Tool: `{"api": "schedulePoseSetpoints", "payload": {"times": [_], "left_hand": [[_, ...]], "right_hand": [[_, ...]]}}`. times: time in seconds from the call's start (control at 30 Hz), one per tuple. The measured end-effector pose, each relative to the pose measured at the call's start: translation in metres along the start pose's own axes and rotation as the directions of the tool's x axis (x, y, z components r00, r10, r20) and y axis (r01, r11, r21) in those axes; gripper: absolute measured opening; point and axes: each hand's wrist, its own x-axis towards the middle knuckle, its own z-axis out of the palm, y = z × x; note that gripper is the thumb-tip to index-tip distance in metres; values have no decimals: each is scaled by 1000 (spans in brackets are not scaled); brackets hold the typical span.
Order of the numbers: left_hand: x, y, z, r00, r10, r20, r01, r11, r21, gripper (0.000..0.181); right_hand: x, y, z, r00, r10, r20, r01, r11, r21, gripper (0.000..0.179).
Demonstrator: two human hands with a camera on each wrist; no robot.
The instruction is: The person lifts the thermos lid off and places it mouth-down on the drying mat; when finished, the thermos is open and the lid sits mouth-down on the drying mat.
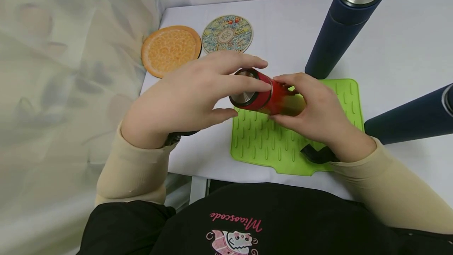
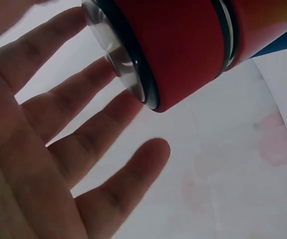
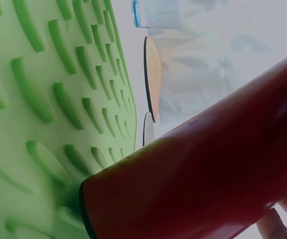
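A red thermos point(image 1: 283, 101), shading to yellow-green toward its base, leans over a green ridged mat point(image 1: 253, 137) with its steel-topped cap to the left. My right hand point(image 1: 320, 109) grips the body between thumb and fingers. In the right wrist view, the dark base edge of the thermos point(image 3: 193, 169) is close over the ridges. My left hand point(image 1: 201, 85) has its fingers spread about the cap; the left wrist view shows them fairly straight, with fingertips right at the rim of the cap point(image 2: 178, 45) and the palm apart from it.
Behind the mat stands a tall dark blue thermos point(image 1: 339, 30); a second dark blue thermos point(image 1: 407, 115) stands to the right. An orange-slice coaster point(image 1: 171, 48) and a patterned round coaster point(image 1: 226, 32) lie at the back left. A pale curtain point(image 1: 70, 89) hangs along the left.
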Motion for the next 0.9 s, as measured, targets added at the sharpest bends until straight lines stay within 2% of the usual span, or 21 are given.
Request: {"api": "schedulePoseSetpoints", "payload": {"times": [0.1,0.17,0.27,0.33,0.47,0.53,0.63,0.7,0.8,0.9], "left_hand": [[1,0,1,999,32,-21,-32,999,-4,47],[2,0,1,999,8,-36,-9,1000,-6,44],[3,2,1,995,-73,-65,75,997,26,47],[4,4,3,986,-134,-96,140,988,65,52],[6,6,7,973,-174,-152,194,973,126,66],[5,4,7,978,-158,-138,174,978,117,72],[3,3,5,991,-117,-58,119,992,47,73],[2,2,3,998,-67,-17,68,998,7,67],[3,2,3,1000,2,-13,-2,1000,-25,55],[4,1,4,999,16,-34,-17,1000,-14,47]], "right_hand": [[0,0,0,1000,6,-1,-6,1000,6,78],[0,0,0,1000,3,-1,-3,1000,13,78],[0,-1,-1,1000,-6,-2,6,1000,19,78],[0,-1,-1,1000,-11,-4,11,1000,23,79],[-1,-1,-1,1000,-10,-11,10,1000,26,79],[-1,0,-2,1000,-9,-16,10,1000,22,79],[-2,1,-3,1000,-7,-24,8,1000,12,78],[-2,2,-3,1000,-5,-27,5,1000,6,79],[-3,3,-4,1000,-8,-28,8,1000,-2,79],[-3,3,-3,1000,-18,-25,18,1000,-9,78]]}}
